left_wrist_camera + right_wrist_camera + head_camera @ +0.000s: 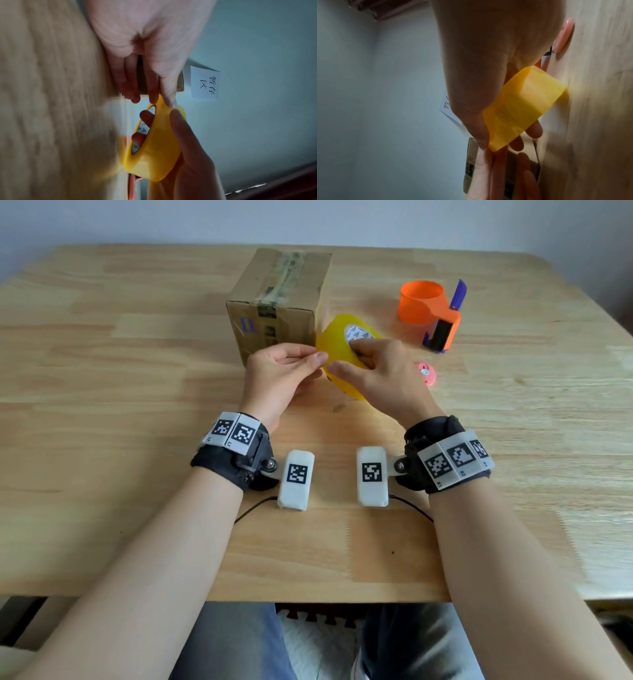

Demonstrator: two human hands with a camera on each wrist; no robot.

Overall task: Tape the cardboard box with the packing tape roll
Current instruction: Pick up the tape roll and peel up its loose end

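Packing tape roll (337,350) status? Location?

↳ Up in both hands, just beside the near right corner of the cardboard box (274,302), tilted. Lower rim close to the surface (137,371); contact not clear.

Grip?

↳ Right hand (380,381) as carrier: fingers (146,116) hooked through the core, thumb laid over the outer wrap. Left hand (281,374) at the roll's near edge, thumb and forefinger pressed together on the outermost layer, remaining fingers loosely curled below.

Reason for that split?

↳ Probably hunting for the free end: one hand to steady, the other to pick and peel. Any lifted tape between those fingertips: cannot tell. Nothing drawn out toward the box yet, so judged early in the job.

Box placement?

↳ Flat on the surface, closed, worn strip along the top seam and down the front. Kept close, presumably for a short pull once the end comes free.

Anything else in reach?

↳ Orange tape dispenser (428,309) well to the right, standing unused. Small pink disc (426,373) just beside the right hand.

Differences between views?

↳ Head: full layout, box seam, dispenser. Left wrist: printed core and right fingertips inside it, plus a paper sign (205,83) on the wall. Right wrist: translucent outer wrap from behind, no core.
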